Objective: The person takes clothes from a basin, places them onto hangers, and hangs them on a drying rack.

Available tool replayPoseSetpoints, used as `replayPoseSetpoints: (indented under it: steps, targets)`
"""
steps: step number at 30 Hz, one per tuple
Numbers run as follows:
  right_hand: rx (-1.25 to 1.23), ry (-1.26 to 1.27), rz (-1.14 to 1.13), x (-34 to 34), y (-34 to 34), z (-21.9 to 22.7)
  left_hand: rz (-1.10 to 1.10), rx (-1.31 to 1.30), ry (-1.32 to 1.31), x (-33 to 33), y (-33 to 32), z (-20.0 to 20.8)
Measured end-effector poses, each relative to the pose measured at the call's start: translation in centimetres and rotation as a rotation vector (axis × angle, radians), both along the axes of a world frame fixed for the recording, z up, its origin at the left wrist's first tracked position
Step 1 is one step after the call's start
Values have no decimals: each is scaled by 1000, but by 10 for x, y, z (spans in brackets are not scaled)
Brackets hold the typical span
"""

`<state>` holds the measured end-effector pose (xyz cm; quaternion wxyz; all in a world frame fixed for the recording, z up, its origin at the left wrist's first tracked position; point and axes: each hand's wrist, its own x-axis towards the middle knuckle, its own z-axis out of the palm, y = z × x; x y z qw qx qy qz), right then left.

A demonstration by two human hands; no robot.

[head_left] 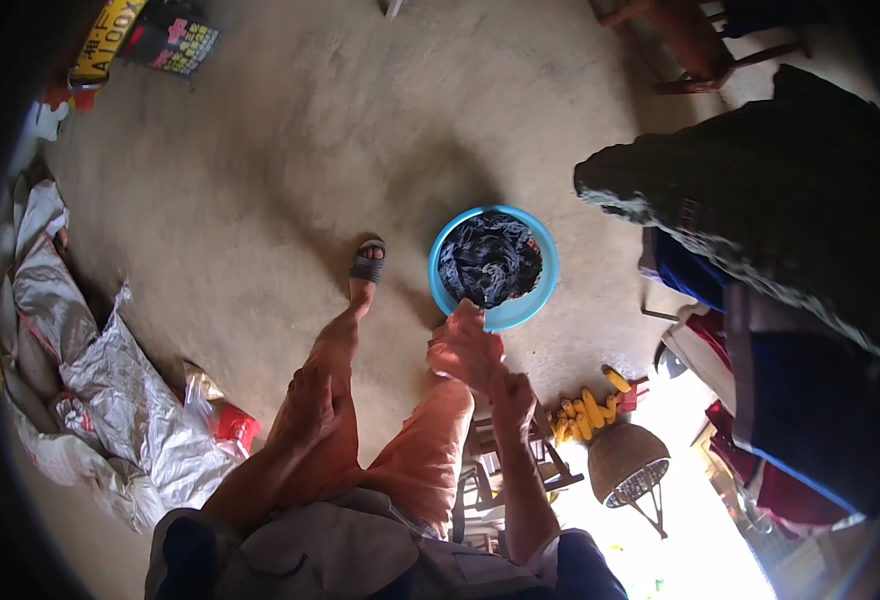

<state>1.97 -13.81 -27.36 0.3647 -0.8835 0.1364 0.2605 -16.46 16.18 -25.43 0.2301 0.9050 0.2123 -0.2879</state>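
A light-blue basin (550, 275) stands on the floor in front of me, with dark, crumpled clothes (490, 258) heaped inside. My right hand (512, 395) is closed at the edge of a bunched orange-pink cloth (466, 348). That cloth reaches toward the basin's near rim; whether it is a separate piece or part of my trouser leg is hard to tell. Against my left leg, around the knee, rests my left hand (314, 394), its fingers lying along the leg with nothing seen in them. My left foot wears a dark striped sandal (368, 265).
White woven sacks (125, 385) line the left side beside a red bag (235, 428). Large dark cloth (760, 190) hangs at the right. Near my right arm are a wooden stool (558, 468), yellow cobs (585, 415) and a wicker basket (625, 455). A wooden chair (695, 45) stands far right.
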Motion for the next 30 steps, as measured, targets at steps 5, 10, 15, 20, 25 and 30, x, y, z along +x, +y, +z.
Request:
replayPoseSetpoints:
  steps: [5, 10, 15, 20, 25, 30]
  targets:
    - [699, 111, -235, -26, 64, 131, -35, -344, -370, 49, 10, 13]
    - [1055, 155, -377, -60, 98, 234, 847, -980, 541, 147, 5, 78]
    - [1131, 66, -469, -87, 110, 282, 451, -1603, 10, 151, 5, 83]
    - [890, -93, -478, -108, 86, 260, 206, -1986, 159, 168, 1, 139]
    - [732, -178, -408, -119, 57, 221, 1032, -1632, 319, 114, 19, 106]
    - [466, -202, -385, -137, 30, 215, 951, -1504, -74, 142, -4, 207]
